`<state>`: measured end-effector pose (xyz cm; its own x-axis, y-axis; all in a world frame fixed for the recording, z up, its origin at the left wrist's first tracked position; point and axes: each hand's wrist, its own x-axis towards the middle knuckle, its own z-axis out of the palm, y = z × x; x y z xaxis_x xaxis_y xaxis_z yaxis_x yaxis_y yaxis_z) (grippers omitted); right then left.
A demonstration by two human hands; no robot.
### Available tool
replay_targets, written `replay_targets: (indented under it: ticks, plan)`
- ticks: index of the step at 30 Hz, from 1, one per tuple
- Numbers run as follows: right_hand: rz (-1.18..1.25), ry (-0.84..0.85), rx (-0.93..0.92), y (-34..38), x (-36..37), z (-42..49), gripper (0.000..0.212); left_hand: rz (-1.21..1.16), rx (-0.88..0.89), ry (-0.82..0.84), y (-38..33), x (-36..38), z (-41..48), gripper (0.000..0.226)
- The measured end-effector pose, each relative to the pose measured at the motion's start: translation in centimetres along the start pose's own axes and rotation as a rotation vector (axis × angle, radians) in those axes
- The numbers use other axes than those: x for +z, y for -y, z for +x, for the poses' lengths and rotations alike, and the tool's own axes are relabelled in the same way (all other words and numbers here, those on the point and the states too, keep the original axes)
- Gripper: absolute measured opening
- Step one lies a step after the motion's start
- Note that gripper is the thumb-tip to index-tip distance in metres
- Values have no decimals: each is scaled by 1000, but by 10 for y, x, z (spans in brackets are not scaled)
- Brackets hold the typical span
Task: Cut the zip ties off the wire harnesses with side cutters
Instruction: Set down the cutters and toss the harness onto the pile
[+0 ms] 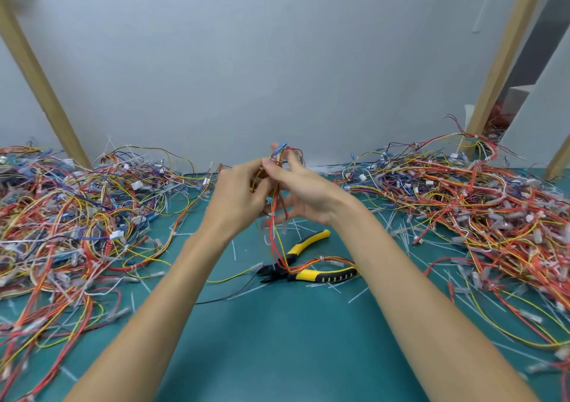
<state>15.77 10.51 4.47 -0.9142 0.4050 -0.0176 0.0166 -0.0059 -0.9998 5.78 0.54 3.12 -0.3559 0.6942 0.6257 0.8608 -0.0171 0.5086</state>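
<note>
Head view, work surface. A left hand (237, 198) and a right hand (303, 191) meet above the centre of a teal bench mat (277, 340) and together hold up a thin harness of red, yellow and orange wires (272, 238). The left hand's fingers are curled round the strands. The right hand pinches the top of the bundle between thumb and forefinger, with its lower fingers stretched out behind the wires. The harness hangs down from the hands, and its lower end trails across a pair of side cutters with yellow-and-black handles (303, 275). The cutters lie flat on the mat, nearer than the hands and untouched, handles pointing right. A tangled heap of multicoloured wire harnesses (77, 216) fills the left of the mat, and a second, mostly red and orange heap (478, 210) fills the right. Short white zip-tie offcuts (234, 250) are scattered between them. A pale grey wall (277, 62) stands at the far side.
</note>
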Motion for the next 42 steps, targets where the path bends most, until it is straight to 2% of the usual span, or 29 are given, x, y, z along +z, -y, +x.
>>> replay_targets:
  ticks: [2,6,10,15,19,21,22,24,26,28,29,34,37,40,42]
  plan:
    - [7,-37,-21,0,-3,2,36,123,43,-13,2,4,-1,8]
    - [-199,-218,-167,-4,-9,9,55,306,51,112,6,17,-9,41]
    - [-697,-444,-234,-4,-35,10,58,269,40,268,5,23,-15,69]
    - [-1039,-639,-81,28,-104,1,53,239,-67,338,20,22,-14,55]
    - [-1329,-986,-132,55,-150,-12,51,290,-216,475,41,24,-19,55]
    - [-1406,-1088,-93,56,-165,-17,58,305,-272,517,51,27,-23,55]
    - [-1448,-1091,-25,50,-170,-17,62,313,-290,530,55,28,-24,54]
    - [-1567,-990,182,25,-178,-19,65,337,-311,539,63,30,-28,53]
    - [-1662,-753,425,-11,-181,-19,62,369,-330,543,70,31,-30,54]
    - [-1603,-493,590,-45,-181,-21,57,383,-345,550,77,32,-35,54]
    - [-1542,-426,622,-55,-182,-21,55,387,-345,552,81,32,-37,53]
    - [-1511,-452,704,-42,-173,-16,55,419,-282,465,91,32,-49,49]
    - [-1491,-519,641,-18,-151,-12,57,396,-260,405,89,32,-51,46]
    - [-1519,-493,346,5,-108,-10,54,394,-252,387,90,33,-52,45]
    - [-1430,-412,126,17,-73,-15,49,412,-265,382,92,33,-52,45]
